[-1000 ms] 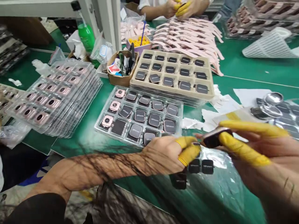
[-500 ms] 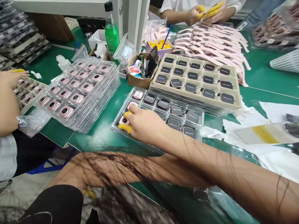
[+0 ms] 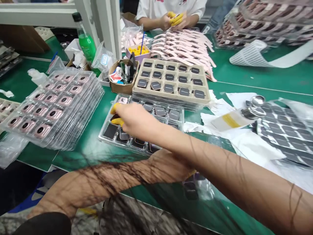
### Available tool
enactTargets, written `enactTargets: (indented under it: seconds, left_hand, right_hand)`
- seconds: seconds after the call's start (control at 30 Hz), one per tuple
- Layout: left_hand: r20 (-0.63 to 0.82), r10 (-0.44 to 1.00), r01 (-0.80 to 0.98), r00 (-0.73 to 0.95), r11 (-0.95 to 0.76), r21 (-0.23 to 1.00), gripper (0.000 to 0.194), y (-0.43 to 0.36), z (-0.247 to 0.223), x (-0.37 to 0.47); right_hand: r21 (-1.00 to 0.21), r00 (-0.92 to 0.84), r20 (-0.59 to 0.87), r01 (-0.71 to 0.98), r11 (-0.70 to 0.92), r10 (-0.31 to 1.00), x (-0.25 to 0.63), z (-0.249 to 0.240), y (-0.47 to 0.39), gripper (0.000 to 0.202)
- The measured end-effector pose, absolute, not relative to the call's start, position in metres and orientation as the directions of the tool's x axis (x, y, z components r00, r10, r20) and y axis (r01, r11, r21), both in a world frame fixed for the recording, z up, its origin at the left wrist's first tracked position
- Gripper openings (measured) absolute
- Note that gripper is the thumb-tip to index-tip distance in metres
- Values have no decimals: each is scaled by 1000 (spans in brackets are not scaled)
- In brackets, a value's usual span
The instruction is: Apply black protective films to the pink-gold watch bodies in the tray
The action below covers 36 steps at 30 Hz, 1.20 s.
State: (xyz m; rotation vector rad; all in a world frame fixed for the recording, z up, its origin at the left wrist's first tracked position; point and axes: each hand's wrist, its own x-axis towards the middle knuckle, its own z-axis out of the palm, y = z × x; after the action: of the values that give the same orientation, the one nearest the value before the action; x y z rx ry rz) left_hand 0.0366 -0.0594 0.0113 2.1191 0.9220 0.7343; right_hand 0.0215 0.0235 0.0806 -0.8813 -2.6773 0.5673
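Observation:
My right hand [image 3: 137,119], with yellow finger cots on thumb and forefinger, reaches in from the right and pinches a dark square watch case [image 3: 114,117] at the left column of a clear plastic tray [image 3: 101,136]. Behind it in that column is a pink watch case [image 3: 123,100]; in front lies a black square one [image 3: 110,131]. Other dark square cases fill the visible slots. My left hand [image 3: 171,165] is under my right forearm, beside the tray's near edge; its fingers are mostly hidden. A dark square piece [image 3: 190,191] in clear plastic lies near it.
At left stands a stack of clear trays [image 3: 85,112] with pink watch cases. Behind are a beige tray [image 3: 206,94], a cardboard box [image 3: 119,86] and a green bottle [image 3: 86,45]. At right are a pump bottle [image 3: 225,121] and papers [image 3: 254,143]. Across the table, a co-worker's hands [image 3: 173,21] handle pink straps [image 3: 181,45].
The view has swung right, so everything sits further left. My right hand has moved back one slot. The near-left slot, which showed a pink watch case, now shows a black square face.

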Motion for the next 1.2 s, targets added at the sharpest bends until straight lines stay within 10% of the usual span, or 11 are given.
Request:
enactTargets:
  seconds: [0.13, 0.3, 0.43, 0.63, 0.83, 1.03, 1.2]
  left_hand:
    - [82, 865, 379, 495, -300, 876, 19, -55, 18, 36]
    - [-17, 930, 291, 367, -98, 952, 60, -53, 25, 39]
    - [-70, 922, 305, 380, -54, 951, 55, -51, 28, 38]
    - [-80, 907, 375, 415, -91, 922, 60, -49, 27, 36]
    - [-95, 935, 354, 340, -33, 935, 38, -51, 25, 39]
    - [-139, 947, 257, 289, 63, 964, 48, -51, 26, 41]
    - [-190, 952, 201, 241, 143, 969, 51, -50, 32, 42]
  right_hand:
    - [-881, -502, 158, 318, 351, 850, 136, 100, 3, 29]
    - [-959, -370, -153, 278, -48, 916, 244, 70, -34, 28]
    - [-951, -298, -285, 207, -230, 911, 254, 42, -37, 36]
    - [-936, -339, -69, 347, 56, 938, 249, 38, -40, 17]
    - [-624, -451, 363, 532, 572, 816, 249, 30, -48, 13]
    - [-634, -529, 356, 469, 615, 770, 246, 25, -50, 22]
    - [-885, -172, 226, 376, 276, 959, 274, 31, -36, 12]
